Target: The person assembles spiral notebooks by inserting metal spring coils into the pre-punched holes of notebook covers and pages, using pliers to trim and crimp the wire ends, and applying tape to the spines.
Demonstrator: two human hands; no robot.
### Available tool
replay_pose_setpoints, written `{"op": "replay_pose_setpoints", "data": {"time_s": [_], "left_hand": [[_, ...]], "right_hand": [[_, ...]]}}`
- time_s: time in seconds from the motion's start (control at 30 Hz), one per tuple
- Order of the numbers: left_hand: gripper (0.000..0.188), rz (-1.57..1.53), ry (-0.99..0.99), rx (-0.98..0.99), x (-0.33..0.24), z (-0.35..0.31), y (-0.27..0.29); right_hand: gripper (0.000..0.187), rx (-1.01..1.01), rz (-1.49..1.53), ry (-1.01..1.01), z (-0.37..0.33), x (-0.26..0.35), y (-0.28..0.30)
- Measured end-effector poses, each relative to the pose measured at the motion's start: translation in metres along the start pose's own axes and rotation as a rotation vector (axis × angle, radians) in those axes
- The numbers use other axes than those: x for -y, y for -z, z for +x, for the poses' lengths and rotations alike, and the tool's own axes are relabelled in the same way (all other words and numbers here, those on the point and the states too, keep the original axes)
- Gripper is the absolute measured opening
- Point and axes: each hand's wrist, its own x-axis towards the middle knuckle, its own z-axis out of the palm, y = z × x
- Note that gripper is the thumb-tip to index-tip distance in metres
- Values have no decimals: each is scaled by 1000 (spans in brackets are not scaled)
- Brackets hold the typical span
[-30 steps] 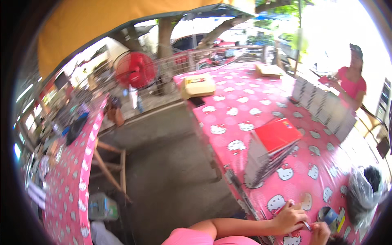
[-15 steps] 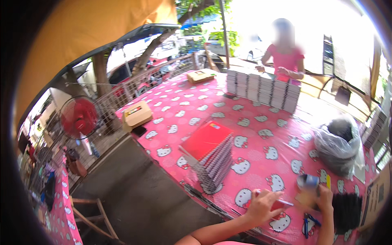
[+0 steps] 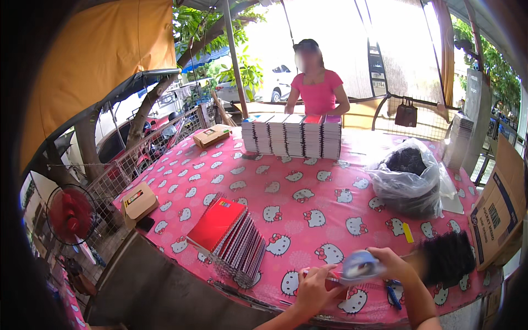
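Observation:
Near the table's front edge my left hand (image 3: 314, 287) is closed on a small red-covered notebook (image 3: 334, 284), mostly hidden by the fingers. My right hand (image 3: 391, 265) grips a blurred blue ring-shaped thing (image 3: 360, 266) with a hollow middle; its exact kind cannot be made out. The ring-shaped thing is right over the notebook's right end. Blue-handled pliers (image 3: 394, 297) lie below my right forearm. A stack of red spiral notebooks (image 3: 225, 236) stands left of my hands. Right of my right hand lies a bundle of thin black strands (image 3: 448, 258).
Across the pink patterned table (image 3: 300, 176), a person in pink (image 3: 319, 93) stands behind a row of notebook stacks (image 3: 291, 137). A clear bag of black material (image 3: 407, 181) and a cardboard box (image 3: 500, 206) stand right. Brown boxes (image 3: 139, 203) sit left; a yellow strip (image 3: 407, 232) lies nearer.
The view has swung to the right. My right hand has brought the blue ring-shaped thing left, over the red notebook that my left hand still holds.

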Motion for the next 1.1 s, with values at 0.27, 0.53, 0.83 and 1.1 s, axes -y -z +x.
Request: {"op": "replay_pose_setpoints", "data": {"time_s": [0.27,0.53,0.83,1.1], "left_hand": [[33,-93,19,-91,15,0,13],[23,-1018,396,-209,41,-20,7],[23,-906,531,-80,62,-25,19],[18,-1071,408,-204,59,-21,2]], "right_hand": [[33,-135,-187,-73,15,0,-4],[35,-18,543,-67,27,8,-9],[25,-64,27,59,35,21,-28],[50,-209,-739,-95,8,-34,4]]}}
